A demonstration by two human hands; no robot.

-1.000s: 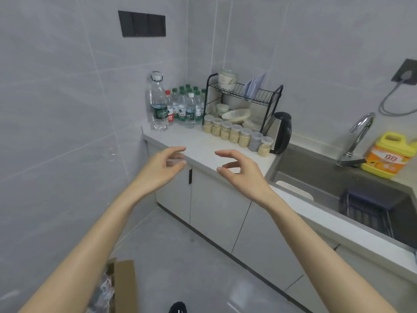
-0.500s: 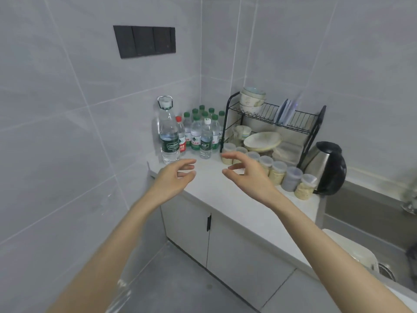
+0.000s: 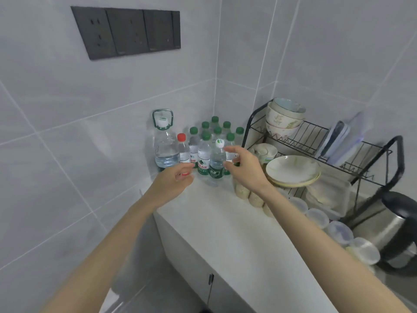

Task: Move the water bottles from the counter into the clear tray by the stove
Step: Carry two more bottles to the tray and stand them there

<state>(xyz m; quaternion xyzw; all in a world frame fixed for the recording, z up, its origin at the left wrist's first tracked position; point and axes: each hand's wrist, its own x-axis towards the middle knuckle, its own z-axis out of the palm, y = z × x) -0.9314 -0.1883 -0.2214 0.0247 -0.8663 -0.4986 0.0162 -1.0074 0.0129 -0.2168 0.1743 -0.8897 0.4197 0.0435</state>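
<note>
Several small water bottles with green caps stand clustered in the counter's far corner. A white-capped bottle is at the front, a red-capped one to the left, and a large handled jug beside it. My left hand is open, fingers curled, just in front of the red-capped bottle. My right hand is open right beside the white-capped bottle, fingers near it but not closed. The clear tray and the stove are out of view.
A black dish rack with bowls and plates stands right of the bottles. A row of lidded jars runs along the white counter, ending by a steel kettle. Dark wall sockets sit above.
The view has moved in closer to the corner. Both hands have reached forward from mid-counter to right by the front bottles.
</note>
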